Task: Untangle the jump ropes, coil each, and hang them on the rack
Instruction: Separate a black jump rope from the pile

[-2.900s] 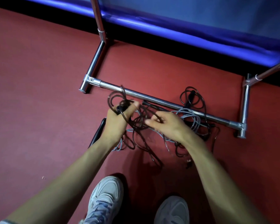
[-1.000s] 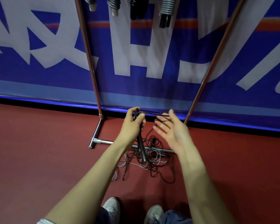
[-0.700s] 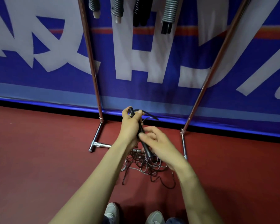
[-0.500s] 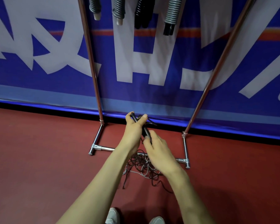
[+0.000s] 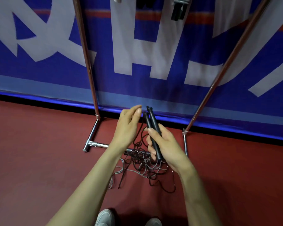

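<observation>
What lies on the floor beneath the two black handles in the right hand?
A tangle of dark and grey ropes by the rack's bottom bar on the red floor. The right hand, gripping the handles, covers the tangle's right part and the bar there.

Right hand (image 5: 167, 145) grips two black handles (image 5: 154, 121); left hand (image 5: 127, 128) relaxed alongside.

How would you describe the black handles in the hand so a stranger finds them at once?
Find the metal rack before the blue banner. Above its floor bar, the right hand holds two black handles side by side. Unlike the thin ropes tangled on the red floor, they are thick and straight.
</observation>
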{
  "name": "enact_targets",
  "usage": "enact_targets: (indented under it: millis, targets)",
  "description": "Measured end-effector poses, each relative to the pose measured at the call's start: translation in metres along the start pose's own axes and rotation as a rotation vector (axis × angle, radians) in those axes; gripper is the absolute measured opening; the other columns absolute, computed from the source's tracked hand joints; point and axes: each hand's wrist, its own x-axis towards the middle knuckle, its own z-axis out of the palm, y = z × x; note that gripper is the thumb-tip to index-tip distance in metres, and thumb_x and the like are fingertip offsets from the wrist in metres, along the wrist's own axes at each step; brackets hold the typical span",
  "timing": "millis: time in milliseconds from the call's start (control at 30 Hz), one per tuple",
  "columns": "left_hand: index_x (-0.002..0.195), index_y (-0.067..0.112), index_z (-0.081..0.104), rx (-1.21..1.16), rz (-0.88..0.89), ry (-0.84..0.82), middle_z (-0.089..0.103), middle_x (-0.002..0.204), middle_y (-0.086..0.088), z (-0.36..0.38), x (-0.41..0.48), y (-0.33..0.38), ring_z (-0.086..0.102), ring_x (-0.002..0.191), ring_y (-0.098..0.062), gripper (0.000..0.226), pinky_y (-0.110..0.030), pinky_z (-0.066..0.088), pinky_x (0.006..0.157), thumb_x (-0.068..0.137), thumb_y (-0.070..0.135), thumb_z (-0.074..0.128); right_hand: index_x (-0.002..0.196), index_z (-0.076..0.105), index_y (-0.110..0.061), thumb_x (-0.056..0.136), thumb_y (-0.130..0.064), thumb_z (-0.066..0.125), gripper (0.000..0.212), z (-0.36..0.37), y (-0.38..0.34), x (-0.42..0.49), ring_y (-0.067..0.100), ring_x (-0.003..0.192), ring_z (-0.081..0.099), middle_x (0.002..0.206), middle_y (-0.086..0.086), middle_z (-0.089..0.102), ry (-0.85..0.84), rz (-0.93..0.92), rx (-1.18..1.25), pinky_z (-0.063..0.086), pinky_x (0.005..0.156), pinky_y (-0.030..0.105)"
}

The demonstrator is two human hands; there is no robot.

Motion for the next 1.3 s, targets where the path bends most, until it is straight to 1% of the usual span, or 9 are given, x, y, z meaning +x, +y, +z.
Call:
enact_targets:
  millis: [100,200,267,467,733,867,1000,1100,1300]
  targets:
    - [0.126,0.024,0.06,-0.123,0.017,-0.085,0.057,0.125,0.013,-0.008,0.005,0.003,0.046,0.114,0.018,0.035,0.002,0.028,0.093,0.104,0.034,0.035,0.109,0.053,-0.008,0.099,-0.016,0.048,0.014,-0.012,-0.003,-0.001,0.01,0.048,0.039,0.064,-0.002,0.048,-0.178,0.053,0.082,0.035,0.04,0.021]
    - [0.086,0.007,0.067,-0.194,-0.074,-0.153,0.069,0.084,-0.004,-0.008,0.007,0.006,0.062,0.08,-0.003,0.049,-0.015,0.046,0.082,0.101,0.043,0.036,0.117,0.053,-0.004,0.096,-0.014,0.053,0.023,-0.02,0.003,0.002,0.007,0.053,0.039,0.07,-0.002,0.049,-0.275,0.046,0.102,0.034,0.044,0.018]
    - [0.071,0.005,0.052,-0.253,-0.094,-0.11,0.05,0.059,-0.004,-0.01,0.008,0.006,0.047,0.055,-0.009,0.047,-0.021,0.043,0.06,0.099,0.041,0.044,0.121,0.052,0.0,0.091,-0.016,0.055,0.034,-0.027,0.005,0.004,0.006,0.057,0.04,0.072,-0.005,0.052,-0.252,0.018,0.049,0.035,0.047,0.017]
    - [0.065,0.015,0.048,-0.377,-0.112,-0.098,0.028,0.057,0.003,-0.011,0.007,0.011,0.022,0.048,-0.01,0.031,-0.025,0.017,0.049,0.091,0.022,0.065,0.115,0.056,-0.01,0.097,-0.007,0.054,0.019,-0.033,0.003,0.003,0.005,0.058,0.045,0.073,-0.007,0.052,-0.129,-0.018,-0.28,0.038,0.053,0.017]
    - [0.069,0.013,0.054,-0.353,-0.037,-0.118,0.043,0.052,0.009,-0.028,-0.032,0.071,0.03,0.047,-0.006,0.025,-0.017,0.025,0.047,0.091,0.017,0.065,0.093,0.058,-0.026,0.099,-0.025,0.053,0.007,-0.014,-0.018,-0.039,0.008,0.058,0.042,0.063,-0.008,0.044,-0.066,-0.051,-0.405,0.039,0.063,0.028]
    - [0.08,0.014,0.061,-0.281,0.112,-0.195,0.056,0.056,0.011,-0.051,-0.041,0.162,0.038,0.048,-0.004,0.013,-0.018,0.032,0.051,0.093,0.014,0.061,0.082,0.048,-0.019,0.1,-0.022,0.051,0.019,-0.006,-0.098,-0.066,0.014,0.054,0.043,0.062,0.0,0.046,0.093,-0.189,-0.503,0.037,0.059,0.033]
    - [0.099,0.013,0.054,-0.361,0.181,-0.174,0.058,0.057,0.007,-0.073,-0.048,0.262,0.041,0.045,-0.008,0.005,-0.024,0.04,0.053,0.096,0.015,0.058,0.091,0.041,-0.014,0.101,-0.034,0.044,0.022,-0.005,-0.217,-0.101,0.031,0.071,0.053,0.072,0.002,0.053,0.377,-0.429,-1.015,0.042,0.065,0.042]
    - [0.086,0.011,0.053,-0.334,0.249,-0.261,0.051,0.053,0.007,-0.088,-0.058,0.322,0.04,0.043,-0.005,0.013,-0.023,0.042,0.055,0.097,0.018,0.056,0.095,0.041,-0.014,0.102,-0.037,0.04,0.024,-0.002,-0.301,-0.131,0.039,0.08,0.057,0.083,0.009,0.059,0.535,-0.562,-1.089,0.048,0.069,0.048]
    - [0.085,0.009,0.054,-0.078,0.418,-0.279,0.053,0.064,0.002,-0.11,-0.084,0.38,0.048,0.057,-0.006,0.016,-0.019,0.041,0.059,0.098,0.018,0.055,0.092,0.048,-0.016,0.101,-0.036,0.045,0.022,0.018,-0.409,-0.181,0.02,0.065,0.052,0.073,0.0,0.053,0.548,-0.611,-1.071,0.034,0.051,0.03]
